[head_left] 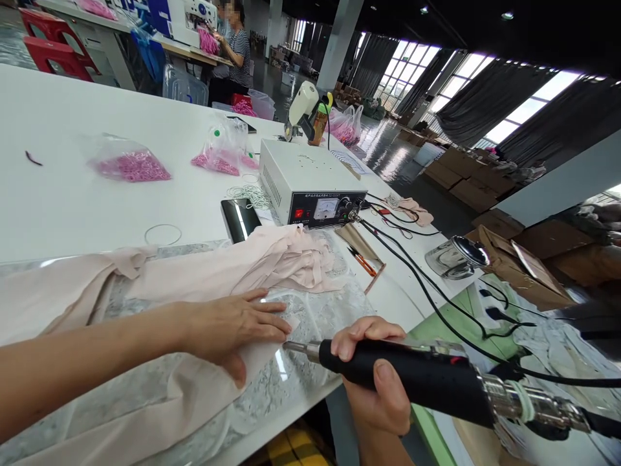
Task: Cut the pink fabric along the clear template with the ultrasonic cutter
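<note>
My left hand (237, 327) lies flat with its fingers spread on a pale pink fabric strip (189, 414), pressing it against a marbled grey mat (130, 382). In my right hand (376, 382) is a black handheld ultrasonic welder (407, 375), fingers wrapped round its body. Its metal tip is at the edge of the fabric, just beside my left fingertips. Above my left hand is a heap of similar pink fabric pieces (286, 259). More pale fabric (53, 291) is spread to the left.
Behind the fabric stands a control box (315, 181) with a gauge; a black cable (417, 265) runs right. Nearby are a phone (240, 219), bags of pink pieces (130, 158), an orange cutter (363, 262) and a glass mug (453, 259). A person (237, 52) sits at a sewing machine beyond.
</note>
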The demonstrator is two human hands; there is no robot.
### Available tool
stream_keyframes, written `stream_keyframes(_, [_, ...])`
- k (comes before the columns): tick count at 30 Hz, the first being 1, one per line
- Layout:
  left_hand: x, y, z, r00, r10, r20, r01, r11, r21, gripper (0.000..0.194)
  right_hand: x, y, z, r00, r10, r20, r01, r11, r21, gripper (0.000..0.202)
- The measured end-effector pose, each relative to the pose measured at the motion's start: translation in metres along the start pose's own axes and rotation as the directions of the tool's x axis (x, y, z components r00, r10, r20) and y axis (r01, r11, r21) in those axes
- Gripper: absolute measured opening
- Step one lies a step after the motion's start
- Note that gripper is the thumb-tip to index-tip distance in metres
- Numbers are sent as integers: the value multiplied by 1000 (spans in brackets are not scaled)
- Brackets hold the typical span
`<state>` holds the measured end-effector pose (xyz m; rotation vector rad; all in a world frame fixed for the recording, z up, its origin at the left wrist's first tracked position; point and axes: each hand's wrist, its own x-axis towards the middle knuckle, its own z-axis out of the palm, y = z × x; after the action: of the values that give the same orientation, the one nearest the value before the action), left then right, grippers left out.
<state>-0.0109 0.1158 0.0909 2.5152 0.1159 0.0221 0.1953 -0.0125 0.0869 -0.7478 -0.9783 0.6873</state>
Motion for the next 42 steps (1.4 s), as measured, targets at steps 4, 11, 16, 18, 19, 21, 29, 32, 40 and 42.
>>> stream_keyframes(4, [1, 1, 0, 1000, -6, 18, 6, 1000, 3, 84, -1, 1, 1, 1000, -1, 22, 2, 999, -42, 14])
stream_keyframes(11, [2, 2, 0, 999, -23, 41, 23, 1000, 4, 80, -2, 2, 1, 1000, 1, 23, 0, 999, -41, 13])
stream_keyframes(16, [0, 2, 0, 1000, -23, 19, 24, 1000, -18, 82, 0, 2, 2, 999, -20, 32, 22, 999, -36, 11])
stream_keyframes(18, [0, 1, 1, 1000, -18, 2, 18, 999, -29, 80, 1, 2, 3, 999, -18, 44, 20, 999, -49, 9])
stream_keyframes(19, [0, 0, 1, 1000, -16, -4, 15, 999, -34, 79, 2, 2, 3, 999, -18, 50, 20, 999, -50, 9])
stream_keyframes(21, [0, 0, 2, 1000, -14, -9, 13, 999, -42, 75, 2, 1, 4, 998, -21, 56, 24, 999, -42, 10])
stream_keyframes(29, [0, 0, 4, 1000, -26, -9, 26, 998, -53, 76, -1, -2, 11, 999, 0, 37, 1, 999, -45, 15])
stream_keyframes(32, [-1, -1, 4, 1000, -20, -23, 19, 998, -56, 74, -1, -2, 14, 999, -7, 50, 10, 998, -65, 14])
stream_keyframes(40, [1, 0, 5, 1000, -30, 0, 30, 999, -34, 82, -3, -2, 10, 995, 35, 94, -33, 999, -26, 11])
stream_keyframes(42, [2, 1, 4, 999, -35, 14, 35, 999, -23, 82, -4, -3, 9, 992, 44, 120, -42, 999, -15, 11])
